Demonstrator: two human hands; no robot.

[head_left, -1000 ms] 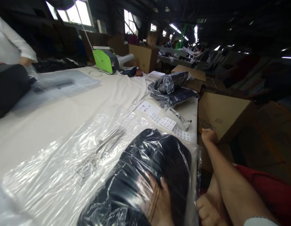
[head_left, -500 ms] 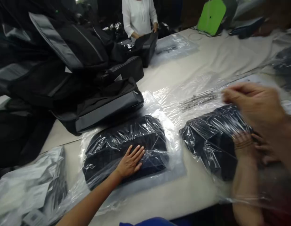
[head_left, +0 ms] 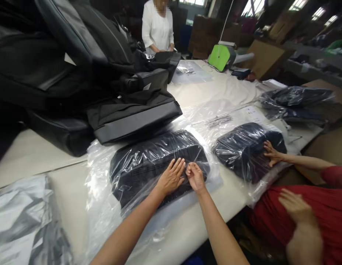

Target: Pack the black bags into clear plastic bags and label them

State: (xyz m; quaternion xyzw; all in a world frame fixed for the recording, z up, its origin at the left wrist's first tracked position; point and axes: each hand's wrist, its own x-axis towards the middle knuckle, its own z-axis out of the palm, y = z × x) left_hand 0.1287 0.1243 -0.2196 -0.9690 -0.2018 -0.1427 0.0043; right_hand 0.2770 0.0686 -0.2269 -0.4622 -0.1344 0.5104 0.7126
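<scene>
In front of me a black bag (head_left: 149, 169) lies inside a clear plastic bag (head_left: 100, 184) on the table. My left hand (head_left: 172, 176) rests flat on the plastic over the bag, fingers stretched out. Just right of it, my right hand (head_left: 195, 176) is closed in a pinch over the bag's right part. What lies between those fingertips, if anything, is too small to make out. The plastic is wrinkled and shiny across the top of the bag.
Black backpacks (head_left: 104, 62) are heaped at left behind a stack of grey plastic packets (head_left: 27, 224). At right, a co-worker in red (head_left: 303, 206) touches another plastic-covered black bag (head_left: 248, 147). A person in white (head_left: 158, 27) stands at the far end, near a green-sided object (head_left: 219, 57).
My right hand has come in from the right to beside my left hand, which stays flat on the bag. The view has shifted, and one co-worker's hand has left the neighbouring bag.
</scene>
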